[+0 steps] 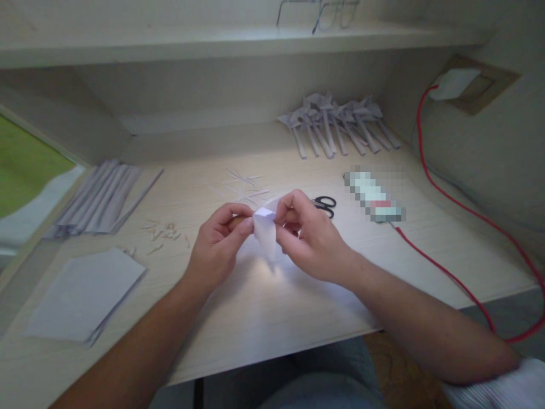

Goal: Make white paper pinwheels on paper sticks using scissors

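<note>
A folded piece of white paper (265, 234) is held up above the middle of the desk, between both hands. My left hand (221, 238) pinches its left edge between thumb and fingers. On the other side my right hand (309, 236) grips the paper's right edge, fingers curled. Black-handled scissors (326, 201) lie just behind my right hand, their blades hidden by it. Thin white paper sticks (255, 193) are scattered on the desk beyond the hands. Small rolled paper bits (166, 232) lie to the left of my left hand.
Paper tubes (100, 199) lie bundled at left, behind a stack of paper sheets (85, 295). Several paper pinwheels (336, 122) rest at the back right. A phone (370, 193) with a red cable (447, 272) lies at right. A shelf (238, 48) spans above, with glasses (319, 14).
</note>
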The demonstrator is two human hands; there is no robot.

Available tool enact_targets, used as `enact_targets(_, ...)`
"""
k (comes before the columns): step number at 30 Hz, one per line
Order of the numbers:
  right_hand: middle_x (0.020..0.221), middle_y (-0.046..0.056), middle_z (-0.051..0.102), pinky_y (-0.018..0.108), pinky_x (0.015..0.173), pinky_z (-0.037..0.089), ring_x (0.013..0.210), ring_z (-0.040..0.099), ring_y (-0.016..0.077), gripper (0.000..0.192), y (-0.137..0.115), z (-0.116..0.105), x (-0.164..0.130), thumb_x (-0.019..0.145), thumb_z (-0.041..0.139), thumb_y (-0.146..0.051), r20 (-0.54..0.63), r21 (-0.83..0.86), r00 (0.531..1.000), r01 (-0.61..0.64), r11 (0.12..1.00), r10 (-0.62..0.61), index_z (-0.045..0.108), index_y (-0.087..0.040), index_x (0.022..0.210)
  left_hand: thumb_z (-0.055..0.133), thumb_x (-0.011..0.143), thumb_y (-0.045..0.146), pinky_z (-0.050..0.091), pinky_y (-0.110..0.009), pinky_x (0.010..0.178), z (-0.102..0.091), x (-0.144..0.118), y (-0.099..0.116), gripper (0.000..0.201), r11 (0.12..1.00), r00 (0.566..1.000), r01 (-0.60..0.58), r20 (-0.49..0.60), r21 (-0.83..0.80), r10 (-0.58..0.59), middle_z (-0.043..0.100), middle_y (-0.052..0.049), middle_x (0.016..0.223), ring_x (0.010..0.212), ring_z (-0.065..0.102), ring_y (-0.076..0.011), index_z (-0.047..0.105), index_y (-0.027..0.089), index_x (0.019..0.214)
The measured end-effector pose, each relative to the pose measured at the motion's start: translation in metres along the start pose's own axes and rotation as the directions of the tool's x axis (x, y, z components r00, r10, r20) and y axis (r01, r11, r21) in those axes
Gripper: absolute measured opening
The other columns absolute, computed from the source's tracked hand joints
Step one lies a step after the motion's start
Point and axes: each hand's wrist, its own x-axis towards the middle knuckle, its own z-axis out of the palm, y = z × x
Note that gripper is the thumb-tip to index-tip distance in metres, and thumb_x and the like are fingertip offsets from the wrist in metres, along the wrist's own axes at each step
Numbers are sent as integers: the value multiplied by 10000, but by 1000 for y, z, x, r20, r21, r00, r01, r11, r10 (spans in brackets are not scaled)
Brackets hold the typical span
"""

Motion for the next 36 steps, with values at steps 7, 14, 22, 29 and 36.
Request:
enact_targets(7,704,-64,599,246,506,436,545,579,118,214,2,4,2,948,657,-253,72,437,993,-119,891,97,445,-251,983,715,904,292,511,-404,989,0,-7,6,161,999,999,-44,-21,13,45,769,-21,1117,1062,682,-232,800,307,1041)
enact_targets(14,752,-51,623,246,499,460,544,585,107,274,-2,1,2,925,731,-368,92,523,994,-102,846,63,492,-253,994,708,914,256,471,-378,1043,3,-12,14,171,976,978,-201,-43,79,205,713,-27,1115,1116,624,-221,825,334,1011)
enact_targets(22,745,-30,637,279,493,488,555,625,150,239,-5,-1,-5,946,708,-359,132,504,987,-149,850,95,518,-267,1059,767,874,263,508,-372,948,1,-15,23,95,966,967,-252,-22,51,254,717,-27,962,966,646,-206,824,306,937)
enact_targets(29,763,-8,653,277,474,452,561,605,157,221,2,-3,-6,961,686,-363,131,452,988,-138,881,87,537,-277,1099,773,867,256,519,-377,917,-1,-15,22,83,962,962,-272,-3,39,272,733,-27,949,932,664,-203,819,291,927)
enact_targets(36,730,-14,636,290,488,447,559,607,169,212,-2,-4,-6,953,694,-382,135,430,988,-129,894,77,553,-284,1076,804,835,249,528,-365,877,-1,-14,20,54,957,958,-288,4,17,288,743,-26,908,896,670,-200,814,278,879)
